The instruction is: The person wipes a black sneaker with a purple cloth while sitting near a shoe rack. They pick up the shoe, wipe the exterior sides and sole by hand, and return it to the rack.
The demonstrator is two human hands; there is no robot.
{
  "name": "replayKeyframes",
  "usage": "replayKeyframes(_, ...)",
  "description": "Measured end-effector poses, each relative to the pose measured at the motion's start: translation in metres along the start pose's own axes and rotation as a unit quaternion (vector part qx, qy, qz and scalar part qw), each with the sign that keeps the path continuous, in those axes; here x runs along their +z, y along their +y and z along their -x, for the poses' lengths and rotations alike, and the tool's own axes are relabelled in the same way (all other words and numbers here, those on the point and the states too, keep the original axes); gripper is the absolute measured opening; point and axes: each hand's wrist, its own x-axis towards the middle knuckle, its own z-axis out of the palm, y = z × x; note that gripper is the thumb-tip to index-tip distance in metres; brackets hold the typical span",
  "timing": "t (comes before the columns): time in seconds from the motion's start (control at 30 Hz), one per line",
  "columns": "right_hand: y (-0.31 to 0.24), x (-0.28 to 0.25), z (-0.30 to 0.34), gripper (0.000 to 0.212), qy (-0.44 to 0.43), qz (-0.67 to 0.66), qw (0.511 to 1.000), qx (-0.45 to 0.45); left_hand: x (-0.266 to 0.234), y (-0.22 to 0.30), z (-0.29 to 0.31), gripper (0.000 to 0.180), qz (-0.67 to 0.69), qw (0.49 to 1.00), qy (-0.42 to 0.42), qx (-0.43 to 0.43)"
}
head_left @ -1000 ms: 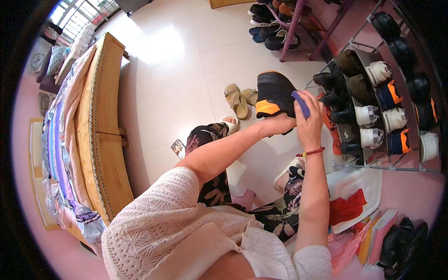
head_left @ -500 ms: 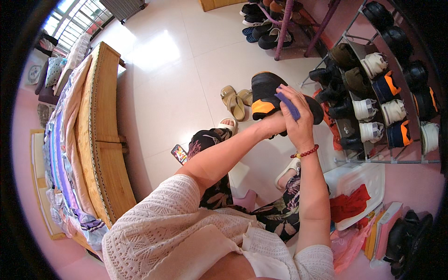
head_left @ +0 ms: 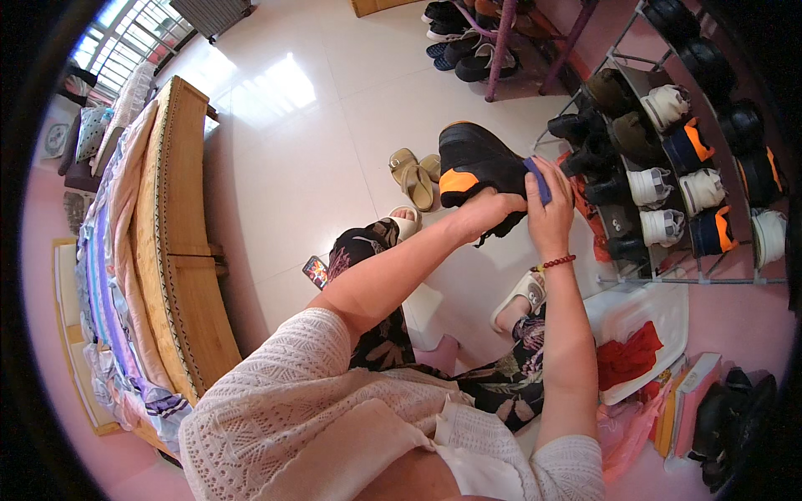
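The black-and-orange shoe (head_left: 476, 163) was held up by the left hand (head_left: 484, 210), fingers clamped underneath, while a blue cloth (head_left: 537, 179) was pinched against its side by the right hand (head_left: 550, 219), wiping seemingly midway.

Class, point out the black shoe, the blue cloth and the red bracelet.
black shoe (head_left: 472, 159), head view, on its side
blue cloth (head_left: 539, 179), head view, on its edge
red bracelet (head_left: 558, 262), head view, on the beads
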Motion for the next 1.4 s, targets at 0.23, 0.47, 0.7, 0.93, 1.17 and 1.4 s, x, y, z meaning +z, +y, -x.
replayKeyframes(0.23,-0.042,0.006,-0.011,0.036,-0.052,-0.114,0.988,-0.094,0.002,-0.010,-0.010,0.047,0.072,0.988,-0.040,0.127)
replayKeyframes(0.47,-0.013,-0.002,-0.008,0.034,-0.038,-0.065,0.995,-0.071,0.003,-0.002,-0.005,0.022,0.121,0.993,0.007,-0.008)
replayKeyframes(0.7,0.029,-0.017,0.000,0.040,-0.013,0.041,0.998,0.043,0.000,0.004,-0.002,0.018,0.110,0.994,0.008,-0.022)
replayKeyframes(0.93,-0.018,-0.043,-0.018,0.044,0.125,-0.144,0.979,0.073,-0.001,-0.006,-0.018,0.017,0.227,0.969,0.032,-0.092)
replayKeyframes(1.17,-0.029,-0.049,-0.028,0.044,0.171,-0.175,0.964,0.105,0.000,-0.009,-0.018,0.019,0.321,0.941,0.023,-0.106)
replayKeyframes(1.4,-0.028,-0.043,-0.024,0.046,0.134,-0.130,0.973,0.133,0.003,-0.014,-0.020,0.029,0.203,0.976,0.023,-0.078)
